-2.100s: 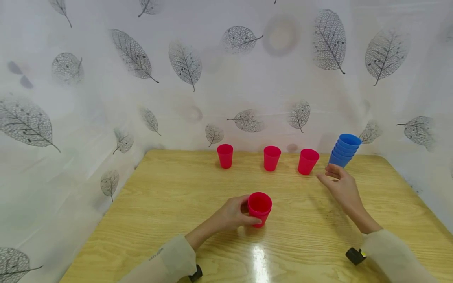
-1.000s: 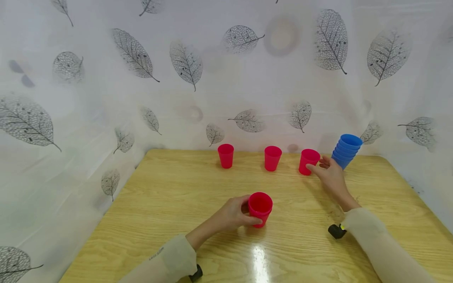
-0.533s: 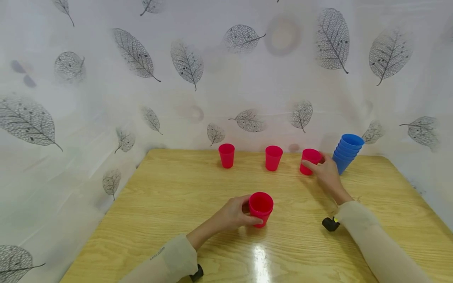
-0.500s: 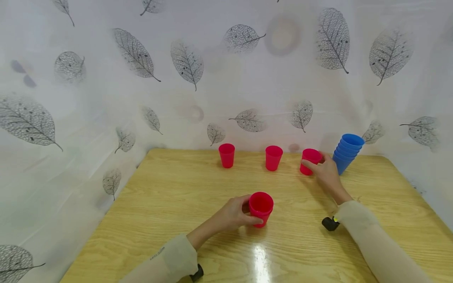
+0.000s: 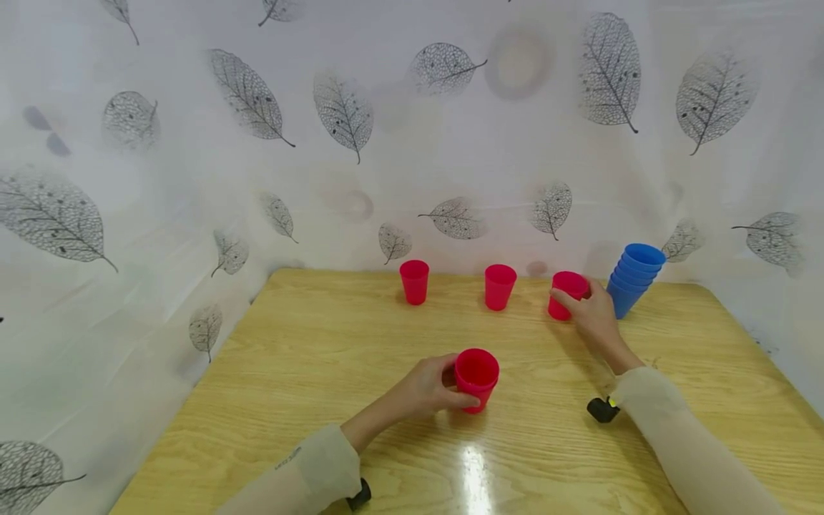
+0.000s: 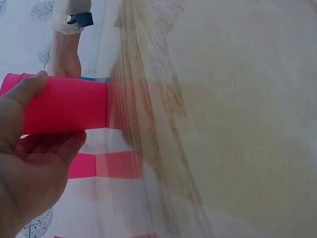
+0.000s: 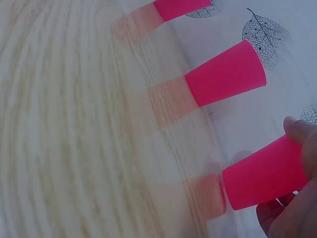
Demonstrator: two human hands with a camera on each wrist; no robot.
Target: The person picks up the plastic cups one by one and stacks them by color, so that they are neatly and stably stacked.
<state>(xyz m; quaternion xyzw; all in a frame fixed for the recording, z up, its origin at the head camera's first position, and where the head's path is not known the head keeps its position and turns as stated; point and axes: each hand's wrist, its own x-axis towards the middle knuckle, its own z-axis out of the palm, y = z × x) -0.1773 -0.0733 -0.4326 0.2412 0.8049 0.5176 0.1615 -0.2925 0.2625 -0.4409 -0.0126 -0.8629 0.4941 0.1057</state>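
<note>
Grips a nested pair of red cups in the left hand, upright near the middle of the wooden table, with the thumb along the near side and the fingers bent round the far side. Holds the left forearm low, slanting up and inward from the lower left out of a pale left sleeve, with the palm turned toward the cups. Shows, in the left wrist view, the thumb tip pressed near the two close-set rims and the fingertips against the opposite side. Extends the right arm farther out, up and inward from the lower right, out of a pale right sleeve. Clasps the rightmost red cup in the right hand, near the table's back edge, with the thumb across the front and the fingers curved round behind. Cannot tell from the right wrist view whether resting on the wood or just clear of it. Has a blue stack of cups just to the right of that hand; cannot tell contact from a narrow gap there. Has, farther left along the back, a middle red cup and a leftmost red cup, both upright and untouched. Places the hands well apart, with the left nearer the body.
</note>
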